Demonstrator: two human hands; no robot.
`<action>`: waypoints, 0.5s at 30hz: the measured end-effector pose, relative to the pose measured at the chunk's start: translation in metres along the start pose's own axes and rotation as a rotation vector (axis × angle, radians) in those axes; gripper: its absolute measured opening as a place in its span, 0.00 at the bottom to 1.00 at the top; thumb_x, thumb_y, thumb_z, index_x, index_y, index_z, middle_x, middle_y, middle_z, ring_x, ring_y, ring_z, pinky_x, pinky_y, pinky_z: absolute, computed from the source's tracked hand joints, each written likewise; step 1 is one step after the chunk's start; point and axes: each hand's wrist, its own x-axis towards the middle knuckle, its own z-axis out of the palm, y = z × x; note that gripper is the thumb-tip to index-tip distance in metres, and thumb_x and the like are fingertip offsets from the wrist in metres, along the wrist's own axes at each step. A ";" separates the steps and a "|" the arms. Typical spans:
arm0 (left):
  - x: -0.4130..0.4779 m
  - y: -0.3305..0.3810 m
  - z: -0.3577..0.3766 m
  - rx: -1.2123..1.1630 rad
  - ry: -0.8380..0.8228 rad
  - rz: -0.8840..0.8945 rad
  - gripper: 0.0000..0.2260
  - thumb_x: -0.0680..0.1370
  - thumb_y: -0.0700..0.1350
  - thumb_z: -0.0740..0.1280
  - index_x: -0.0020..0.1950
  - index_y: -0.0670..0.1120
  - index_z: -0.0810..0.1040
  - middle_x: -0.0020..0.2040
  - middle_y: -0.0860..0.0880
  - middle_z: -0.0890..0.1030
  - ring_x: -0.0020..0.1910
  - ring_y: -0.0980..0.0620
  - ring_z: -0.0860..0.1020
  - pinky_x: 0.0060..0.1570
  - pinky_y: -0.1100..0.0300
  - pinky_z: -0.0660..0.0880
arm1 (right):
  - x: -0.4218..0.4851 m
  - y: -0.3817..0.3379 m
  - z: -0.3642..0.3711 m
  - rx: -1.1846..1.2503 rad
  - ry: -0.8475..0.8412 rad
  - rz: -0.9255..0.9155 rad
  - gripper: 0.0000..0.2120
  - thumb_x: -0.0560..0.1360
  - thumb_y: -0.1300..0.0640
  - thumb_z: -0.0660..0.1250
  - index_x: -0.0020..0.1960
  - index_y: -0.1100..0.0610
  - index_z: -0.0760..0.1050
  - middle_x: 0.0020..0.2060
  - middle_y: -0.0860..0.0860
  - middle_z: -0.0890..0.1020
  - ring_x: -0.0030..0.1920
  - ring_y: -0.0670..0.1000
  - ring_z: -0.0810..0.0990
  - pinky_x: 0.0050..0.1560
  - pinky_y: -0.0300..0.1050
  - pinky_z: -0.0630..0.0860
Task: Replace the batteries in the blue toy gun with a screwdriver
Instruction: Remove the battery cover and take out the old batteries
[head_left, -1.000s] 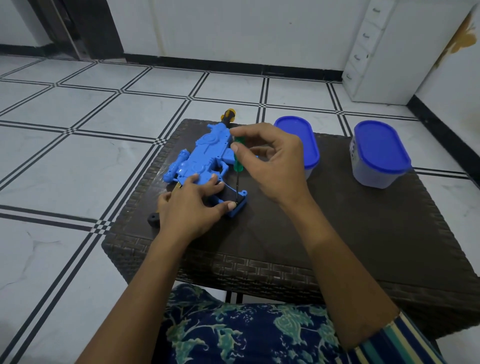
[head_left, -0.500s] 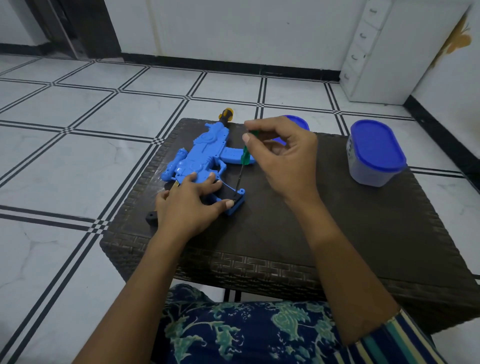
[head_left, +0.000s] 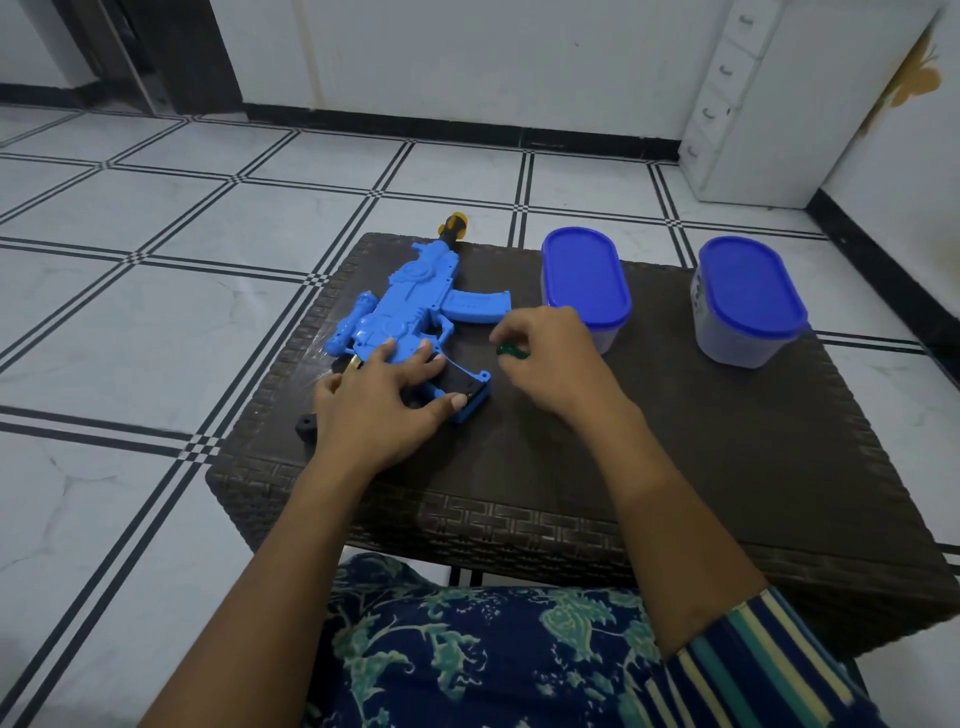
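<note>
The blue toy gun (head_left: 415, 296) lies flat on the wicker table (head_left: 675, 467), centre-left of frame; the left hand (head_left: 384, 395) presses it down, fingers spread straight; the right hand (head_left: 550, 358), curled, pinches the green screwdriver (head_left: 511, 349) just right of the grip; best keep the gun pinned, seating the tip squarely before turning.

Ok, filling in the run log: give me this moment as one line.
left hand: presses blue toy gun onto table | right hand: holds green screwdriver beside the gun's grip, shaft hidden
</note>
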 end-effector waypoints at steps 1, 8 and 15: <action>0.000 -0.001 0.000 -0.001 -0.007 0.005 0.24 0.71 0.69 0.63 0.67 0.68 0.69 0.75 0.60 0.63 0.76 0.57 0.56 0.69 0.44 0.54 | -0.001 0.002 0.001 -0.017 -0.047 0.020 0.12 0.74 0.64 0.70 0.56 0.54 0.81 0.53 0.52 0.82 0.54 0.51 0.79 0.58 0.50 0.78; -0.008 0.003 -0.007 0.040 -0.051 0.065 0.29 0.71 0.67 0.65 0.71 0.66 0.64 0.75 0.65 0.58 0.76 0.59 0.51 0.71 0.42 0.51 | -0.010 0.001 -0.003 0.025 -0.179 0.088 0.17 0.75 0.65 0.68 0.63 0.56 0.78 0.61 0.52 0.80 0.60 0.50 0.78 0.63 0.44 0.74; -0.012 -0.001 -0.006 0.112 -0.126 0.121 0.36 0.68 0.64 0.67 0.74 0.65 0.57 0.75 0.69 0.53 0.77 0.59 0.47 0.69 0.32 0.47 | -0.020 -0.012 0.010 0.018 -0.273 0.041 0.35 0.64 0.41 0.77 0.68 0.48 0.72 0.64 0.45 0.77 0.66 0.48 0.72 0.65 0.53 0.64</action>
